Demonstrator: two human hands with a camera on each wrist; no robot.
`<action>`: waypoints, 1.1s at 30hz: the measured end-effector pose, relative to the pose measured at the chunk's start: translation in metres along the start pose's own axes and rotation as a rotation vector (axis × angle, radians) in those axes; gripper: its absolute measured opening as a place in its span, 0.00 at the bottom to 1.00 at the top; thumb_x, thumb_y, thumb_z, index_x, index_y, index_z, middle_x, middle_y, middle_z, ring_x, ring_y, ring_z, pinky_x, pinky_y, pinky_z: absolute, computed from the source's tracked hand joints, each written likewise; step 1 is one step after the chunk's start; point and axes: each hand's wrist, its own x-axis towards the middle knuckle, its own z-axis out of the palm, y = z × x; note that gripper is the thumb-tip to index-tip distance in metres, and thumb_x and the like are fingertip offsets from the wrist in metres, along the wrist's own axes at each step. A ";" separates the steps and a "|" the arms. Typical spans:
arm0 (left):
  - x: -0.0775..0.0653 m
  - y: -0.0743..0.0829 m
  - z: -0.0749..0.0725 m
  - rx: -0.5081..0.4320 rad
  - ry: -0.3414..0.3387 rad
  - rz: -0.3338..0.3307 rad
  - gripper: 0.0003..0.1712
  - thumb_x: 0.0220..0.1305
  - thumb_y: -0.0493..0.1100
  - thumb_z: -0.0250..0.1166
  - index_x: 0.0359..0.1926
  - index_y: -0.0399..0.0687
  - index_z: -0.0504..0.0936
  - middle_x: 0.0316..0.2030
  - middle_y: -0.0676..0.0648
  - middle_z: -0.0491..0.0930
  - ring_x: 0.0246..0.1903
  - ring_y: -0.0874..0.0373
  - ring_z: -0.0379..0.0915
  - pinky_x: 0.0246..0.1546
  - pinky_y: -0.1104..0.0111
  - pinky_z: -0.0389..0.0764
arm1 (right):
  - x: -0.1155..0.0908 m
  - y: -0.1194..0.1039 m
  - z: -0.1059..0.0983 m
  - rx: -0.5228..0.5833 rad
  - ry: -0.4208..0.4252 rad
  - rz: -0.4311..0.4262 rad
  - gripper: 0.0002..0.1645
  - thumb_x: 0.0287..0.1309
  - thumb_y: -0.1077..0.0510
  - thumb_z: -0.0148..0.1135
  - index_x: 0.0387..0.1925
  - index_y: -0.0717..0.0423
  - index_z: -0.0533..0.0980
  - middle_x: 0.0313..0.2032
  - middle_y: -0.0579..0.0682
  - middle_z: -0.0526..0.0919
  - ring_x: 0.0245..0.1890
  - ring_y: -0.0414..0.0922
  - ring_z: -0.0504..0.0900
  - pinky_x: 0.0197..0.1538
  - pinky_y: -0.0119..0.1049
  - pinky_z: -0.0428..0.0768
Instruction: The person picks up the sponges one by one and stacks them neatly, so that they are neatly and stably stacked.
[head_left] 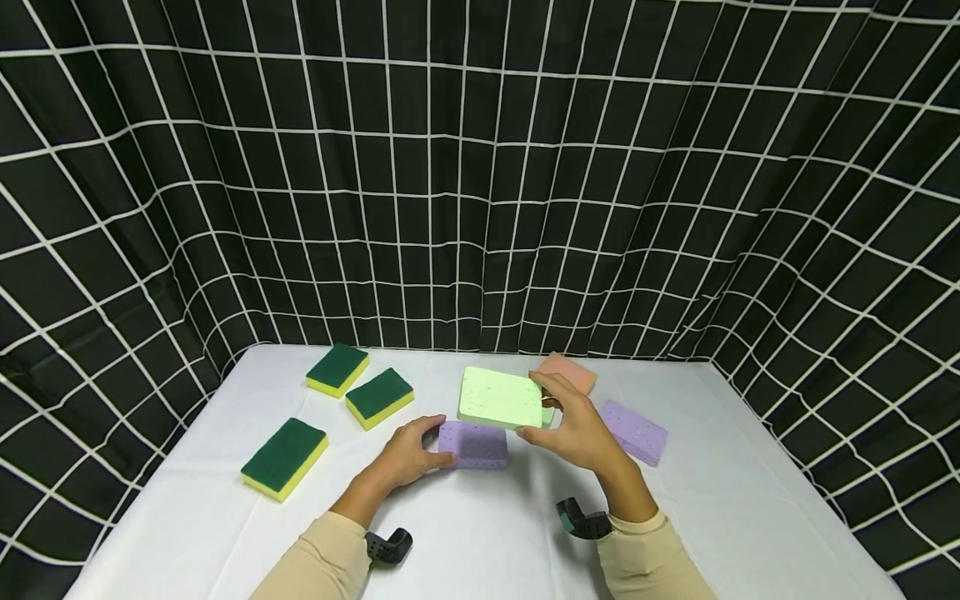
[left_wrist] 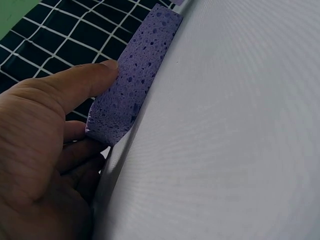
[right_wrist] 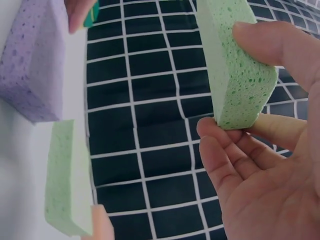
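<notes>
My right hand (head_left: 573, 425) holds a light green sponge (head_left: 498, 397) by its right end, raised above the table. In the right wrist view the thumb presses one edge of this green sponge (right_wrist: 240, 75), and the fingers support it from the other side. Lower and to the left, my left hand (head_left: 408, 454) grips the left end of a purple sponge (head_left: 474, 446) lying on the table. The left wrist view has the thumb on one side of that purple sponge (left_wrist: 135, 75), with the fingers partly hidden behind it.
Three green-and-yellow scrub sponges (head_left: 283, 457) lie at the left of the white table (head_left: 465, 542). Behind the right hand are a second green sponge (right_wrist: 62, 185), mostly covered in the head view, and a peach sponge (head_left: 567, 372). Another purple sponge (head_left: 635, 432) lies right. A gridded black curtain (head_left: 480, 208) surrounds the table.
</notes>
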 end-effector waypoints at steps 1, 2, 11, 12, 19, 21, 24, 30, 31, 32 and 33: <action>0.000 0.000 0.000 0.000 0.001 0.003 0.44 0.49 0.52 0.76 0.65 0.40 0.71 0.63 0.37 0.68 0.65 0.41 0.59 0.64 0.50 0.59 | 0.000 0.002 0.002 0.014 -0.003 -0.001 0.46 0.39 0.68 0.78 0.63 0.68 0.67 0.53 0.54 0.74 0.47 0.50 0.75 0.51 0.51 0.76; 0.000 0.000 0.000 0.002 0.001 0.006 0.45 0.49 0.52 0.77 0.65 0.40 0.71 0.63 0.37 0.69 0.65 0.41 0.59 0.64 0.50 0.59 | 0.000 0.003 0.004 0.020 -0.005 0.002 0.46 0.39 0.67 0.78 0.63 0.68 0.67 0.54 0.55 0.74 0.47 0.51 0.75 0.51 0.51 0.76; 0.000 0.000 0.001 0.004 0.005 0.038 0.46 0.47 0.52 0.78 0.64 0.38 0.71 0.62 0.37 0.70 0.64 0.41 0.61 0.63 0.50 0.60 | -0.001 0.012 0.023 -0.011 -0.035 0.085 0.46 0.38 0.66 0.77 0.62 0.68 0.69 0.50 0.52 0.74 0.46 0.50 0.76 0.51 0.48 0.77; 0.000 0.000 0.001 0.002 0.005 0.036 0.46 0.47 0.52 0.78 0.64 0.38 0.71 0.62 0.37 0.70 0.64 0.41 0.61 0.63 0.50 0.60 | -0.001 0.012 0.024 -0.008 -0.042 0.091 0.46 0.39 0.66 0.77 0.62 0.67 0.69 0.50 0.51 0.75 0.46 0.50 0.76 0.51 0.48 0.77; -0.001 0.000 0.000 -0.007 0.010 0.016 0.46 0.46 0.52 0.78 0.64 0.40 0.71 0.62 0.38 0.70 0.64 0.41 0.60 0.64 0.50 0.59 | 0.000 0.019 0.035 -0.002 -0.075 0.102 0.45 0.40 0.67 0.77 0.63 0.66 0.69 0.53 0.50 0.75 0.47 0.49 0.77 0.52 0.45 0.77; -0.001 0.000 -0.001 -0.010 0.015 0.016 0.46 0.45 0.51 0.79 0.64 0.40 0.71 0.62 0.38 0.70 0.64 0.41 0.60 0.64 0.50 0.59 | 0.000 0.021 0.038 -0.008 -0.087 0.120 0.45 0.41 0.65 0.77 0.63 0.65 0.69 0.54 0.50 0.75 0.47 0.50 0.77 0.51 0.43 0.77; -0.001 0.000 -0.001 -0.010 0.016 0.020 0.46 0.45 0.50 0.79 0.64 0.39 0.72 0.61 0.38 0.71 0.64 0.41 0.61 0.64 0.50 0.59 | -0.002 0.024 0.042 -0.024 -0.109 0.148 0.45 0.42 0.63 0.77 0.64 0.63 0.68 0.55 0.50 0.75 0.47 0.51 0.77 0.51 0.41 0.78; -0.002 0.000 -0.002 -0.008 0.006 0.023 0.46 0.44 0.48 0.79 0.64 0.37 0.71 0.61 0.38 0.71 0.64 0.41 0.61 0.63 0.50 0.60 | -0.006 0.033 0.049 -0.046 -0.136 0.167 0.45 0.43 0.62 0.76 0.65 0.62 0.68 0.55 0.49 0.74 0.48 0.48 0.76 0.50 0.40 0.78; -0.002 0.000 -0.002 -0.010 0.005 0.021 0.46 0.44 0.48 0.80 0.64 0.37 0.71 0.61 0.38 0.71 0.64 0.41 0.61 0.63 0.50 0.60 | -0.006 0.035 0.049 -0.048 -0.141 0.163 0.45 0.43 0.62 0.76 0.65 0.63 0.68 0.55 0.49 0.74 0.48 0.47 0.76 0.50 0.40 0.78; -0.002 0.001 -0.002 -0.013 0.003 0.019 0.47 0.44 0.48 0.80 0.64 0.37 0.71 0.61 0.38 0.71 0.64 0.41 0.61 0.63 0.50 0.59 | -0.006 0.036 0.050 -0.049 -0.147 0.160 0.45 0.44 0.61 0.76 0.65 0.63 0.68 0.56 0.49 0.74 0.48 0.47 0.76 0.50 0.40 0.78; -0.001 0.001 -0.001 -0.016 0.003 0.018 0.47 0.44 0.48 0.80 0.64 0.37 0.71 0.61 0.38 0.71 0.64 0.41 0.60 0.63 0.49 0.60 | -0.006 0.037 0.051 -0.048 -0.155 0.161 0.45 0.44 0.61 0.76 0.65 0.63 0.67 0.56 0.49 0.74 0.48 0.47 0.76 0.49 0.40 0.78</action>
